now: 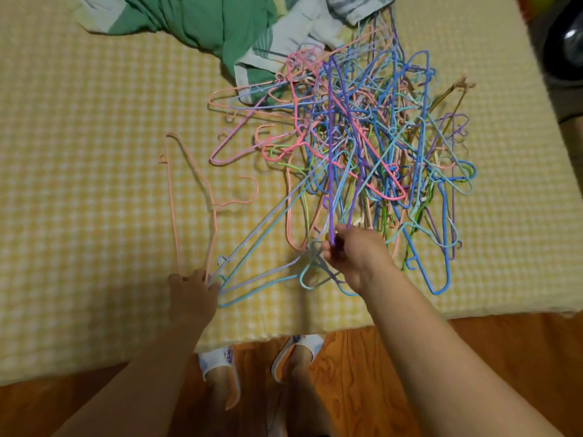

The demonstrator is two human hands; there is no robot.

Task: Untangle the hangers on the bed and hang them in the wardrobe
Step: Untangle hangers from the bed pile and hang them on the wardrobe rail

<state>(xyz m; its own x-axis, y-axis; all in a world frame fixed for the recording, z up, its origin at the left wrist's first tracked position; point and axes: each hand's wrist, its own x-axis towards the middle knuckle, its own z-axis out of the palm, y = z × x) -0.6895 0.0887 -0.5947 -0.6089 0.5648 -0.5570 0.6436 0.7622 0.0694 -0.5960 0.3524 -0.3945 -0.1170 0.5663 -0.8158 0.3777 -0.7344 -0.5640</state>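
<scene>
A big tangle of thin wire hangers [362, 137] in pink, blue, purple, green and teal lies on the yellow checked bed [79, 152]. My right hand [350, 253] grips the near corner of a purple hanger [331, 146] that runs up into the pile. My left hand [194, 291] holds the corners of a pale orange hanger [172, 197] and of light blue and lilac hangers [252, 247] that lie apart from the pile near the bed's front edge. No wardrobe is in view.
A green and white patterned blanket [202, 23] is bunched at the far side of the bed, touching the pile. The wooden floor [378, 357] and my feet in white slippers [296, 351] are below the bed edge. A dark object [564, 42] stands at the right.
</scene>
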